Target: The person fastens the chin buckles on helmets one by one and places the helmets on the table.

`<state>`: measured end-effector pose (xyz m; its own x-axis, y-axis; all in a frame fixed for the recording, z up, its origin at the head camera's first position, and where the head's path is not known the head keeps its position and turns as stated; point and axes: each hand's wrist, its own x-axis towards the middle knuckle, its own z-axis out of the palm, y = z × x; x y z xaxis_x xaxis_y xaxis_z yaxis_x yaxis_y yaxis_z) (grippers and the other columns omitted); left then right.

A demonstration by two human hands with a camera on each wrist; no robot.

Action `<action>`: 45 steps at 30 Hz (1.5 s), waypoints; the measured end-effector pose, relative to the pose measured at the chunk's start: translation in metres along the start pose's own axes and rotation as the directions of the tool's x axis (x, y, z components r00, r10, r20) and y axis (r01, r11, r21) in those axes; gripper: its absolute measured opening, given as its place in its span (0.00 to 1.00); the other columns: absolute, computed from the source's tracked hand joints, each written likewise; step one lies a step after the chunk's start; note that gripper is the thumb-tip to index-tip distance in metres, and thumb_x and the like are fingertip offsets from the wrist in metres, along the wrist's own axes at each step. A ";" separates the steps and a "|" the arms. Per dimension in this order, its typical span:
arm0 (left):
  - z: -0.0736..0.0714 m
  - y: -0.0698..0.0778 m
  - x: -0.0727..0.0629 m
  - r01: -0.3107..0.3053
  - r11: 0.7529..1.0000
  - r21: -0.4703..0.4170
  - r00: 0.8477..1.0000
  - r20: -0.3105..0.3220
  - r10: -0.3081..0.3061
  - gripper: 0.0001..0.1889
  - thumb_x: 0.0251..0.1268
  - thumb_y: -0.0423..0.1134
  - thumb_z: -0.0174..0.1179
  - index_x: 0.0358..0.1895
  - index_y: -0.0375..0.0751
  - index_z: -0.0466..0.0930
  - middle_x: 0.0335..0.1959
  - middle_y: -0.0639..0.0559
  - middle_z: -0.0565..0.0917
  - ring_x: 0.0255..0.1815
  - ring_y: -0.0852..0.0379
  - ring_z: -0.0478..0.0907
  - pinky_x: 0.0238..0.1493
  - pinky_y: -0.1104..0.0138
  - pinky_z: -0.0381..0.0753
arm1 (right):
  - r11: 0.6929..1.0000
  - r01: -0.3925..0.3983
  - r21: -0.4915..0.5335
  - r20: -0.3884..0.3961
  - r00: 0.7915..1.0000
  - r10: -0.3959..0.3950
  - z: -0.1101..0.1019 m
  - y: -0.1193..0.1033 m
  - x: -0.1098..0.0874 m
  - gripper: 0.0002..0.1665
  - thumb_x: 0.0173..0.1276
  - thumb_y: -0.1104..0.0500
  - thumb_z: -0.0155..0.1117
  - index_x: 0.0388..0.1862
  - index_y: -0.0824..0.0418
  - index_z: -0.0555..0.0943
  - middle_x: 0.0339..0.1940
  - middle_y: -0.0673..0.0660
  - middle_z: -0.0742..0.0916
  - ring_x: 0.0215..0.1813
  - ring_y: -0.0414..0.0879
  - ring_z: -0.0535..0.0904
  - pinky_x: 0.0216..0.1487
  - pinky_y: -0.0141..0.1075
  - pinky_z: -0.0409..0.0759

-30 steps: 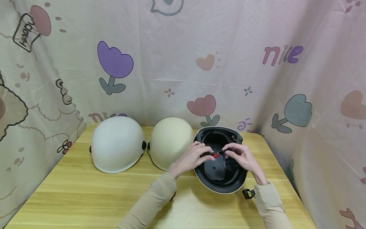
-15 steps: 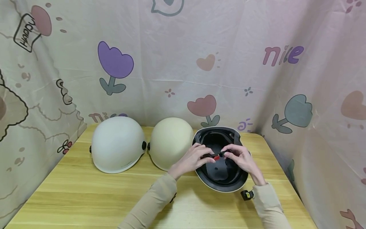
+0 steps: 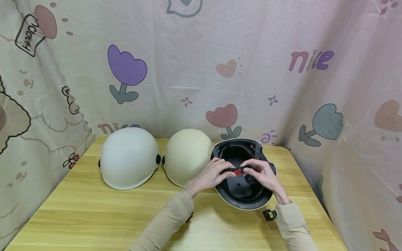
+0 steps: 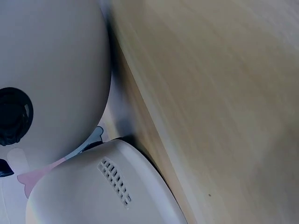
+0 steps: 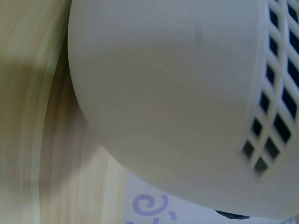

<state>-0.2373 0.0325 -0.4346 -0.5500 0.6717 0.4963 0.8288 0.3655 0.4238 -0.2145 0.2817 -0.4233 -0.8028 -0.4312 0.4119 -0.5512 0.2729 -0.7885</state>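
Observation:
A helmet point(image 3: 244, 203) lies upside down at the right of the table, its black padded inside facing up. Over its opening runs a black chin strap with a red buckle point(image 3: 237, 172). My left hand point(image 3: 211, 173) pinches the buckle from the left. From the right, my right hand point(image 3: 263, 174) pinches the strap end at the buckle between thumb and fingers. Whether the two buckle halves are locked together is too small to tell. A pale shell point(image 5: 168, 107) with diamond-shaped vents fills much of the right wrist view. Neither wrist view shows a hand.
On the wooden table point(image 3: 103, 219), a white helmet point(image 3: 129, 158) and a cream helmet point(image 3: 188, 157) stand upright, dome up, left of the overturned one. Black round knobs sit on their sides. A printed curtain point(image 3: 185, 52) hangs behind and at both sides.
The right hand has shifted slightly left, towards the left hand, and the strap parts are closer together. The overturned helmet has turned a little. The left hand stays almost still.

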 end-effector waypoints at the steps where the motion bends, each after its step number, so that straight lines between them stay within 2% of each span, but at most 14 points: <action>1: 0.000 0.000 0.000 0.000 1.000 0.006 1.000 0.001 0.000 0.10 0.71 0.49 0.59 0.47 0.52 0.85 0.39 0.62 0.87 0.43 0.63 0.77 0.60 0.64 0.69 | 1.000 -0.007 -0.006 0.000 1.000 0.007 0.000 0.000 0.000 0.09 0.70 0.72 0.61 0.47 0.68 0.83 0.36 0.48 0.88 0.35 0.41 0.86 0.40 0.31 0.86; 7: 0.000 0.001 0.001 0.014 0.999 0.051 1.000 0.008 -0.015 0.11 0.75 0.50 0.56 0.46 0.49 0.83 0.37 0.60 0.85 0.44 0.61 0.78 0.61 0.62 0.71 | 0.999 -0.029 -0.042 -0.027 0.999 0.027 -0.002 -0.003 -0.001 0.10 0.70 0.72 0.62 0.49 0.68 0.81 0.37 0.56 0.90 0.35 0.41 0.88 0.40 0.29 0.85; 14: 0.000 0.003 0.000 0.040 0.992 0.118 0.999 0.027 -0.044 0.15 0.77 0.52 0.53 0.46 0.47 0.84 0.43 0.57 0.86 0.51 0.57 0.77 0.61 0.61 0.73 | 0.995 -0.059 -0.085 -0.071 0.996 0.053 -0.005 -0.006 -0.004 0.08 0.65 0.71 0.68 0.43 0.67 0.83 0.35 0.63 0.89 0.34 0.32 0.85 0.38 0.26 0.84; 19: 0.000 0.001 -0.001 0.006 0.990 0.140 1.000 0.012 -0.008 0.15 0.73 0.53 0.57 0.44 0.47 0.86 0.45 0.57 0.86 0.56 0.56 0.76 0.65 0.61 0.72 | 0.990 -0.061 -0.131 -0.052 0.997 0.054 -0.006 -0.005 -0.004 0.09 0.65 0.71 0.68 0.43 0.65 0.84 0.35 0.62 0.88 0.33 0.32 0.82 0.36 0.26 0.82; 23: -0.001 -0.001 -0.001 -0.033 0.989 0.147 0.999 0.004 0.032 0.15 0.71 0.52 0.60 0.44 0.46 0.88 0.44 0.57 0.85 0.56 0.55 0.76 0.67 0.61 0.72 | 0.982 -0.078 -0.173 -0.051 0.996 0.071 -0.006 -0.007 -0.005 0.09 0.64 0.70 0.69 0.43 0.64 0.84 0.35 0.61 0.88 0.32 0.33 0.80 0.34 0.26 0.80; 27: -0.002 -0.002 -0.001 -0.041 0.989 0.142 0.999 -0.009 0.043 0.15 0.70 0.51 0.62 0.45 0.45 0.88 0.43 0.55 0.86 0.55 0.54 0.76 0.68 0.59 0.71 | 0.972 -0.107 -0.210 -0.056 0.994 0.098 -0.004 -0.017 -0.006 0.09 0.63 0.71 0.70 0.42 0.67 0.84 0.33 0.60 0.86 0.32 0.34 0.78 0.34 0.26 0.80; 37: -0.003 0.002 0.001 0.026 0.989 0.143 0.998 -0.057 -0.018 0.14 0.68 0.47 0.64 0.51 0.47 0.87 0.43 0.55 0.87 0.56 0.53 0.78 0.78 0.55 0.63 | 0.963 -0.054 -0.262 -0.043 0.998 0.045 -0.004 -0.008 -0.007 0.08 0.61 0.69 0.73 0.39 0.62 0.85 0.30 0.56 0.89 0.32 0.31 0.81 0.34 0.26 0.80; 40: -0.003 0.002 0.000 0.060 0.988 0.140 0.995 -0.085 -0.049 0.14 0.67 0.47 0.66 0.51 0.48 0.87 0.44 0.55 0.88 0.57 0.53 0.78 0.75 0.57 0.67 | 0.961 -0.039 -0.275 -0.039 0.999 0.029 -0.004 -0.009 -0.006 0.08 0.61 0.68 0.73 0.39 0.61 0.86 0.30 0.55 0.90 0.32 0.31 0.81 0.34 0.26 0.80; 45: -0.002 0.002 0.000 0.081 0.986 0.149 0.992 -0.110 -0.065 0.11 0.67 0.45 0.67 0.49 0.48 0.87 0.48 0.54 0.88 0.63 0.52 0.77 0.73 0.60 0.69 | 0.943 -0.007 -0.332 -0.041 0.999 -0.007 -0.004 -0.008 -0.005 0.07 0.62 0.68 0.73 0.39 0.60 0.86 0.33 0.54 0.90 0.34 0.32 0.81 0.36 0.28 0.81</action>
<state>-0.2356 0.0315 -0.4323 -0.6106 0.5718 0.5480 0.7877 0.5102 0.3452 -0.2069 0.2849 -0.4177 -0.8074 -0.3978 0.4358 -0.5900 0.5462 -0.5946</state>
